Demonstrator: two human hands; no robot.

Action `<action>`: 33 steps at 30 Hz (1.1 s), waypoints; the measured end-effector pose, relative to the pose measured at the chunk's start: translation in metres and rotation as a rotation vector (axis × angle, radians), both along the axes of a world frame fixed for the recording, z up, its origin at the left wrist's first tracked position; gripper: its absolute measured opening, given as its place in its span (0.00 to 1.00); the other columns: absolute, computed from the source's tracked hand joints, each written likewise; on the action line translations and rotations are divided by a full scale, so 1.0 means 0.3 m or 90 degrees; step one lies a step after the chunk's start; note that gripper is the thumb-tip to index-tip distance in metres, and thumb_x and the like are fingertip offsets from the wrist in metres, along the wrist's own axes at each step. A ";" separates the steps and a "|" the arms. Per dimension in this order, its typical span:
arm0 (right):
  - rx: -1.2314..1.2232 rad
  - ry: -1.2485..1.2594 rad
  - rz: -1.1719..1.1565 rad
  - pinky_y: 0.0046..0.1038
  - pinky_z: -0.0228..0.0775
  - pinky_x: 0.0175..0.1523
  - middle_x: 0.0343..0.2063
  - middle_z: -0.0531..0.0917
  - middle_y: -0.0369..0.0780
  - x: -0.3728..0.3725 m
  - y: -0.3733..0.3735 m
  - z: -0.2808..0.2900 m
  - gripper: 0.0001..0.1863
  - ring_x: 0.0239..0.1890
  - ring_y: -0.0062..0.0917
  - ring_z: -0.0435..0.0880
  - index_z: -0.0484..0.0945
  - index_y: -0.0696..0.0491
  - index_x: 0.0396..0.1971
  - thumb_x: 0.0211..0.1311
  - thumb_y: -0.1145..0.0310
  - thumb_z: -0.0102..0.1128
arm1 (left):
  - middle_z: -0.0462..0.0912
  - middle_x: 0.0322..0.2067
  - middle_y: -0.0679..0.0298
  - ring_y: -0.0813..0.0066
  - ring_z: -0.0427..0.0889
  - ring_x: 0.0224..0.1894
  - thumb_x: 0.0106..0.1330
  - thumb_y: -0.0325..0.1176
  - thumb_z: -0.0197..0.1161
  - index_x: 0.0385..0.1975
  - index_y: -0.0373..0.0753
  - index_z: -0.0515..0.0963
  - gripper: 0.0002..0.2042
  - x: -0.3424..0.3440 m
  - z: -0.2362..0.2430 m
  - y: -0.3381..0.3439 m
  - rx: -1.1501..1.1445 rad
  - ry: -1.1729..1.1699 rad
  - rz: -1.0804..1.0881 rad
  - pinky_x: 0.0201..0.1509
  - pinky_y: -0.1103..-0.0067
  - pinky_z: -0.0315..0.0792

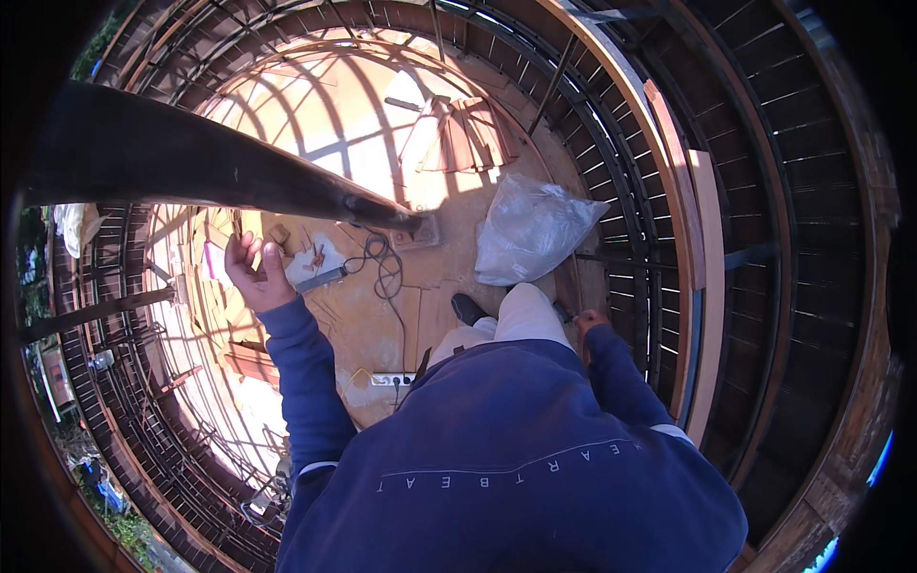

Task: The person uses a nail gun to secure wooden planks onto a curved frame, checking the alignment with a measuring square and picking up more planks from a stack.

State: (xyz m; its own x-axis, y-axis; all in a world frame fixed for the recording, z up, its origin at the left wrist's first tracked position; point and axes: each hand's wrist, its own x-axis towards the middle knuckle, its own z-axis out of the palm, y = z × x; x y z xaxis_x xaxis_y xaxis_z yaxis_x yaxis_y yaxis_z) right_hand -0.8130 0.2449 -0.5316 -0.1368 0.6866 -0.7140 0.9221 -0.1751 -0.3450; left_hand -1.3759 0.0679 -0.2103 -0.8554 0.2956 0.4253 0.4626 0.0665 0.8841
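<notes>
My left hand (256, 274) is raised out to the left, its fingers loosely curled and the thumb standing apart. Nothing shows in it. Below it on the floor lie a grey elongated block (322, 279) and a coiled dark cord (387, 267). My right hand (591, 321) is low by my right thigh, its fingers closed at a small dark object (564, 311) whose kind is too small to make out. A large translucent plastic bag (535, 229), bulging, stands in front of my legs, close to the right hand.
A thick dark post (248, 167) slants across the left, its foot on a base plate (417, 232). Wooden boards (463, 134) lie stacked at the far side. A white power strip (390, 379) with plugs lies left of my legs. Curved slatted railing (659, 248) encloses the floor.
</notes>
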 end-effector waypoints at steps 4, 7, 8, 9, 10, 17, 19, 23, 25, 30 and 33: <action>-0.028 0.148 -0.104 0.28 0.75 0.40 0.32 0.84 0.43 -0.103 0.072 0.020 0.20 0.33 0.26 0.83 0.79 0.57 0.45 0.57 0.59 0.63 | 0.71 0.52 0.53 0.66 0.71 0.54 0.60 0.31 0.67 0.64 0.33 0.56 0.34 -0.105 0.228 0.189 0.096 0.125 0.005 0.59 0.72 0.67; -0.019 0.168 -0.100 0.27 0.74 0.37 0.29 0.84 0.42 -0.105 0.104 0.034 0.18 0.30 0.24 0.82 0.80 0.57 0.42 0.57 0.59 0.64 | 0.71 0.54 0.53 0.66 0.73 0.53 0.56 0.30 0.71 0.62 0.32 0.59 0.35 -0.162 0.262 0.234 0.127 0.159 0.011 0.59 0.72 0.69; 0.011 0.157 -0.073 0.27 0.73 0.36 0.29 0.84 0.41 -0.094 0.142 0.047 0.18 0.30 0.24 0.82 0.80 0.57 0.42 0.57 0.59 0.64 | 0.72 0.54 0.53 0.66 0.74 0.52 0.55 0.29 0.72 0.61 0.32 0.60 0.35 -0.163 0.268 0.262 0.118 0.158 0.026 0.59 0.72 0.70; 0.042 0.146 -0.046 0.28 0.73 0.36 0.28 0.84 0.41 -0.090 0.162 0.069 0.18 0.30 0.24 0.82 0.81 0.57 0.41 0.57 0.59 0.64 | 0.72 0.54 0.54 0.66 0.75 0.52 0.55 0.28 0.73 0.60 0.32 0.61 0.34 -0.162 0.269 0.285 0.108 0.157 0.041 0.58 0.73 0.71; 0.016 0.111 -0.053 0.28 0.74 0.37 0.28 0.84 0.42 -0.062 0.165 0.077 0.18 0.31 0.25 0.82 0.81 0.57 0.41 0.56 0.59 0.64 | 0.75 0.52 0.56 0.67 0.77 0.49 0.53 0.26 0.73 0.58 0.31 0.64 0.32 -0.151 0.259 0.305 0.176 0.146 0.037 0.56 0.74 0.72; -0.018 -0.054 -0.005 0.28 0.75 0.37 0.28 0.85 0.44 0.046 0.123 0.088 0.18 0.31 0.24 0.84 0.81 0.56 0.41 0.55 0.60 0.65 | 0.75 0.51 0.55 0.67 0.78 0.48 0.50 0.21 0.73 0.57 0.34 0.65 0.32 -0.144 0.246 0.343 0.163 0.171 0.040 0.55 0.73 0.74; -0.052 -0.047 -0.029 0.27 0.74 0.36 0.28 0.85 0.43 0.046 0.078 0.078 0.17 0.30 0.23 0.84 0.81 0.57 0.41 0.56 0.60 0.65 | 0.76 0.49 0.54 0.68 0.79 0.47 0.51 0.20 0.72 0.55 0.31 0.65 0.30 -0.109 0.262 0.372 0.203 0.176 0.033 0.54 0.74 0.75; -0.061 0.024 -0.002 0.25 0.74 0.35 0.26 0.84 0.41 -0.073 0.018 0.102 0.17 0.27 0.22 0.82 0.81 0.58 0.42 0.57 0.62 0.64 | 0.75 0.47 0.52 0.69 0.78 0.46 0.44 0.20 0.77 0.54 0.27 0.61 0.37 -0.176 0.231 0.349 0.206 0.238 -0.019 0.53 0.76 0.75; -0.051 0.077 -0.005 0.25 0.74 0.35 0.26 0.84 0.41 -0.152 -0.020 0.138 0.17 0.26 0.22 0.81 0.80 0.59 0.42 0.57 0.62 0.63 | 0.73 0.48 0.51 0.68 0.76 0.49 0.38 0.24 0.82 0.52 0.25 0.61 0.41 -0.210 0.203 0.348 0.242 0.242 0.010 0.53 0.76 0.75; -0.001 0.115 0.004 0.25 0.73 0.34 0.26 0.84 0.41 -0.233 -0.037 0.267 0.18 0.26 0.22 0.81 0.79 0.60 0.43 0.58 0.62 0.63 | 0.73 0.49 0.52 0.70 0.76 0.49 0.41 0.23 0.80 0.53 0.26 0.60 0.40 -0.196 0.214 0.354 0.125 0.309 0.065 0.56 0.76 0.72; 0.002 0.044 0.032 0.29 0.75 0.45 0.34 0.85 0.44 -0.177 -0.039 0.265 0.22 0.37 0.30 0.85 0.80 0.56 0.44 0.55 0.57 0.64 | 0.71 0.49 0.51 0.66 0.75 0.50 0.38 0.28 0.83 0.53 0.24 0.59 0.44 -0.151 0.226 0.375 0.332 0.161 -0.029 0.57 0.73 0.70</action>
